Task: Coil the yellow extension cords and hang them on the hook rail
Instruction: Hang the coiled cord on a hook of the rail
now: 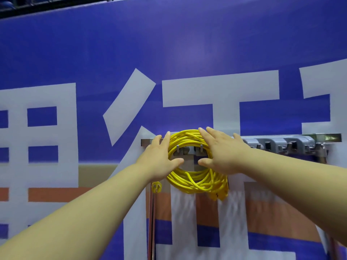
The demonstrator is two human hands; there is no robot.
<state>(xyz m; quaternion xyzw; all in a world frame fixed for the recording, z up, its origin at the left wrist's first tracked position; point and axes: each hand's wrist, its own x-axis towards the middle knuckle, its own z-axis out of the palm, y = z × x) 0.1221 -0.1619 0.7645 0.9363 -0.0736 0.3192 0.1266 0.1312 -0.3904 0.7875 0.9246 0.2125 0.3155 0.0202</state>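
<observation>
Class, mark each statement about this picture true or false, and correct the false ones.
1. The yellow coil is at the left end of the hook rail. True.
2. Only one hand touches the coil. False: the left hand lies on its left side and the right hand on its right.
3. A yellow plug dangles below the left hand. True.
4. Both hands are clenched into fists. False: the fingers are stretched out over the coil.
5. The banner behind the rail is green. False: it is mostly blue with large white characters.
</observation>
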